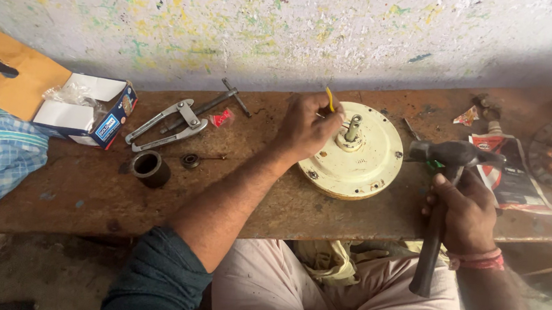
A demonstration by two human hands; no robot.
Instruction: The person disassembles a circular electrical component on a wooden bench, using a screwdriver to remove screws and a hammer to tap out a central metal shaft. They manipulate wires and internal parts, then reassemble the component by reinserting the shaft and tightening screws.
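I see the cream round motor housing (357, 157) lying flat mid-table; my left hand (307, 126) pinches a thin yellow-handled tool (330, 99) beside its shaft (353, 126), and my right hand (467, 214) is clenched round a hammer (444, 191). A skewed blow could strike my fingers or bend the shaft.

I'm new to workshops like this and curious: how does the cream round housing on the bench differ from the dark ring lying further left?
The cream round housing is wide, flat and pale, with a metal shaft standing at its centre; the dark ring is small, dark and hollow. The left hand rests on the housing, while the ring lies untouched. The housing juts over the bench edge; the ring sits fully on it. Both are round and lie on the bench.
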